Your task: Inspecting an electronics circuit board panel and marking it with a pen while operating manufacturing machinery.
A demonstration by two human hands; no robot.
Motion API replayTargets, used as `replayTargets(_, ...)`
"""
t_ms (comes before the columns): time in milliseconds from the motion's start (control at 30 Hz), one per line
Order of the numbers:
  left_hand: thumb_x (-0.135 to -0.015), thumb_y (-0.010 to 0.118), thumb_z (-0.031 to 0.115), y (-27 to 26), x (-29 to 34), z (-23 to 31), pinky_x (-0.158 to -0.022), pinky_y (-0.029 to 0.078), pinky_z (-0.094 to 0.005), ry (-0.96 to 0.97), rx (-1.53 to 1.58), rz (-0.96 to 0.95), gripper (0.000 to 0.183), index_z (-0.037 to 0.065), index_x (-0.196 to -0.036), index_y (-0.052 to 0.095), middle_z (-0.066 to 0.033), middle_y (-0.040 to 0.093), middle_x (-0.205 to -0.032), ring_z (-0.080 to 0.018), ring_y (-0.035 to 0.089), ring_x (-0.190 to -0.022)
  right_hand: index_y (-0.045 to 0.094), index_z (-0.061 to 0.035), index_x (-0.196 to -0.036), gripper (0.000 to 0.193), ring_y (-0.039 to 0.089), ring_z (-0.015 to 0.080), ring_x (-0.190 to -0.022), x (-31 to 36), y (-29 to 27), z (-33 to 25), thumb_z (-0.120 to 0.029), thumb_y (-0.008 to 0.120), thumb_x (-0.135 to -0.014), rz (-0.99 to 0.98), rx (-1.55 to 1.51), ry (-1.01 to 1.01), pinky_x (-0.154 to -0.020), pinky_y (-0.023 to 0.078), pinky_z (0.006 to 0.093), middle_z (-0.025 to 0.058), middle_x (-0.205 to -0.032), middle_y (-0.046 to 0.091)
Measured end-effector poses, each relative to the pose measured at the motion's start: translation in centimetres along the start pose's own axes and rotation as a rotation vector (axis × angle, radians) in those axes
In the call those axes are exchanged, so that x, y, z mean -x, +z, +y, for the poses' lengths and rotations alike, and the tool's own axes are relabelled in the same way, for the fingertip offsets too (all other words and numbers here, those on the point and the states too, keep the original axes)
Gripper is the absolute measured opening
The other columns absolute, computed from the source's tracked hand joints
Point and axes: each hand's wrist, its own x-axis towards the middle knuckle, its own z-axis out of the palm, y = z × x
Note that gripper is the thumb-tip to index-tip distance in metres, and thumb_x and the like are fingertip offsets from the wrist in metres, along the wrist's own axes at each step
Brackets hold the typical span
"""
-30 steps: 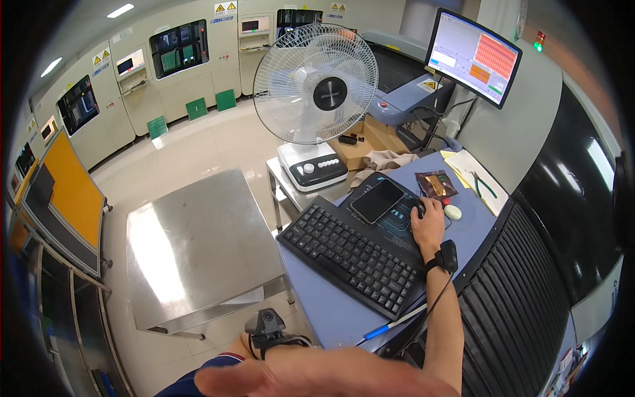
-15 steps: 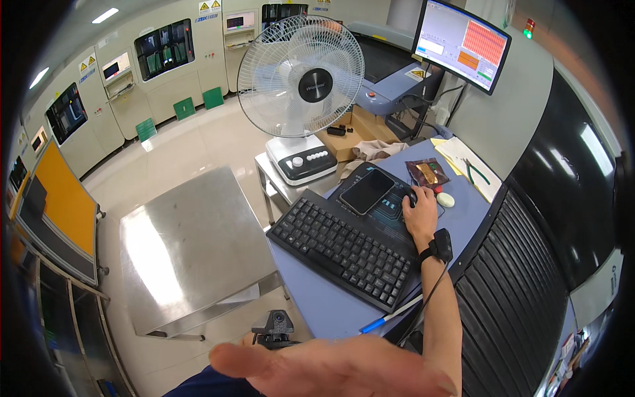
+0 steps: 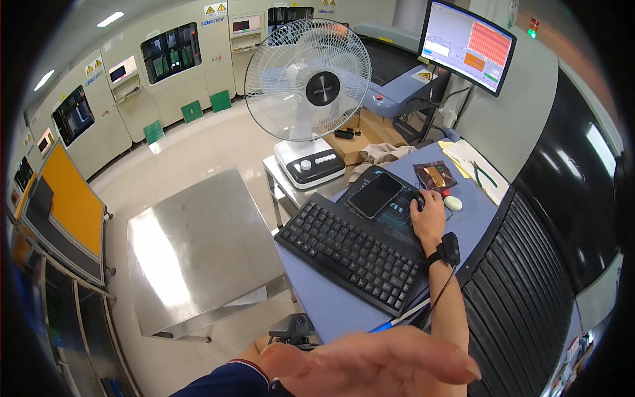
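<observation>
My right hand (image 3: 428,218) rests over a black computer mouse (image 3: 419,198) on a dark mouse pad (image 3: 399,213), fingers curled round it. A black camera (image 3: 450,249) with a cable is strapped to that wrist. My left hand (image 3: 377,360) looms large at the lower edge, close to the lens. Its fingers stretch rightward, the thumb stands apart, and nothing shows in it. A similar camera (image 3: 299,325) sits at the left wrist. Between my hands lies a black keyboard (image 3: 350,255). A smartphone (image 3: 375,194) with a dark screen lies on the pad, left of the mouse.
Beyond the mouse lie a brown packet (image 3: 435,176), a pale oval object (image 3: 454,202) and pliers (image 3: 485,174) on paper. A monitor (image 3: 467,46) stands behind. A fan (image 3: 309,165) stands left of the desk, near a steel table (image 3: 205,251). A blue-capped pen (image 3: 382,327) lies below the keyboard.
My left hand has shifted rightward in view, and more of its blue sleeve shows. The whole scene has slid slightly right and down. My right hand stays on the mouse.
</observation>
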Motion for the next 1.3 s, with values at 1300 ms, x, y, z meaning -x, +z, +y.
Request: replayTargets(1300, -0.106, 0.044, 0.028, -12.2, 8.0, 26.2, -0.079, 0.051, -0.0287, 0.399, -2.598, 0.696, 0.044, -0.010, -0.110, 0.065, -0.0141, 0.069, -0.092, -0.0175, 0.066, -0.085, 0.064, -0.0039, -0.101, 0.025, 0.060, 0.0371, -0.103, -0.1, 1.2, 1.6, -0.020, 0.067, -0.081, 0.150, 0.047, -0.088, -0.089, 0.052, 0.0465, 0.0173, -0.108, 0.061)
